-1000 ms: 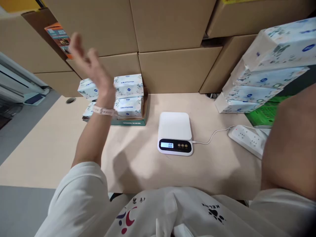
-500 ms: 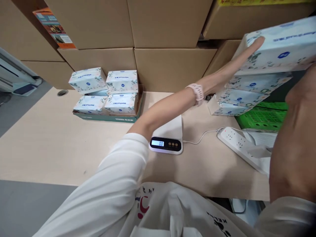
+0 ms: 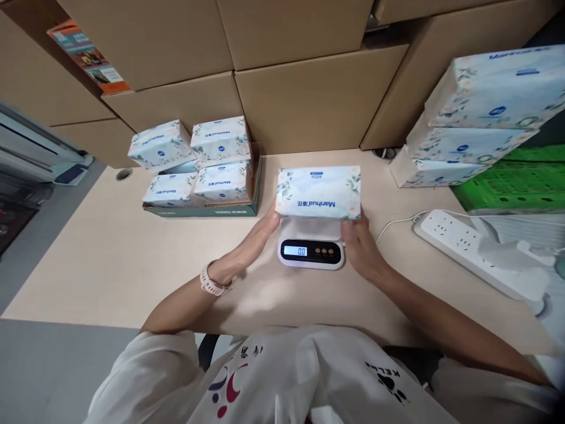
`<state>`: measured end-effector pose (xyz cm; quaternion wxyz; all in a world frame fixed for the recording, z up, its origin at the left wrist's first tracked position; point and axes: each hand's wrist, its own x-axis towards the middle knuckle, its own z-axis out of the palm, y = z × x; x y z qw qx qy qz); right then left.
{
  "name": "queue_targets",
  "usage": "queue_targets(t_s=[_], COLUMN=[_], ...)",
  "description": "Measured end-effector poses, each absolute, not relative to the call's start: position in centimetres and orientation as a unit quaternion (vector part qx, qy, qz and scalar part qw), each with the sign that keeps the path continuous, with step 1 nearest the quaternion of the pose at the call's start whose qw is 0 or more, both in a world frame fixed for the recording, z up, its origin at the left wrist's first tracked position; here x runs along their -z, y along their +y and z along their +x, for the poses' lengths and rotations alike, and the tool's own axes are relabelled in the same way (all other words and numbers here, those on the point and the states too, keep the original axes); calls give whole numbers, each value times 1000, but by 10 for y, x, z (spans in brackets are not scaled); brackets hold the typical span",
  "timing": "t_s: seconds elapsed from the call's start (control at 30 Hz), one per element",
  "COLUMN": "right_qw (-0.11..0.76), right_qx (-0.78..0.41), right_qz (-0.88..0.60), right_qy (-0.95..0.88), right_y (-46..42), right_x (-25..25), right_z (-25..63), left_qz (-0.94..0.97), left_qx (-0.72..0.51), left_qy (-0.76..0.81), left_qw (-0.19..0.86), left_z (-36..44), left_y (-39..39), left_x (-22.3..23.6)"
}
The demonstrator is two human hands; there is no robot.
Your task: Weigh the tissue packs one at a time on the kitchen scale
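A floral tissue pack (image 3: pixel 318 192) is held between my two hands, over the back of a white digital scale (image 3: pixel 311 254). My left hand (image 3: pixel 260 232) is closed on the pack's left end, its fingers partly hidden. On the right end, my right hand (image 3: pixel 358 238) grips it with the thumb at the lower front edge. The scale's lit display (image 3: pixel 295 251) reads 0.0. Whether the pack touches the scale's plate, I cannot tell. Left of it, a shallow green carton (image 3: pixel 207 211) holds several similar packs in two layers.
At right, more tissue packs (image 3: pixel 498 88) are stacked beside a green plastic crate (image 3: pixel 516 179). A white power strip (image 3: pixel 479 250) with a cable lies in front of them. Large cardboard boxes (image 3: pixel 309 106) line the back of the table (image 3: pixel 101 259).
Both hands have moved from the right-hand stack to the scale, bringing one tissue pack along. That stack is now lower. The display still reads 0.0.
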<state>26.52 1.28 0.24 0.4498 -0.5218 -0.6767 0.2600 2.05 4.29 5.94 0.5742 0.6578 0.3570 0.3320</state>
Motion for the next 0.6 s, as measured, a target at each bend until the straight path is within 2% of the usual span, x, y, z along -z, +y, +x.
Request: queue_targets(t_s=[0.13,0.27,0.5,0.6], right_qw=[424,425,581,607], right_qx=[-293,-276,-207,-179], right_qz=[-549,-573,-575,-565], right_qy=[-658,-644,-537,-530], right_y=[10,12,12,10], right_x=[11,26,40,36], right_z=[263,272,292,294], left_qz=[658,627,484,485], left_qx=[-312,-321,-431,-439], left_qy=[377,402,417,401], left_qw=[572,585,637,642], left_z=[19,14,2,1], left_y=[42,43,28,24], left_x=[-50,-33,6,7])
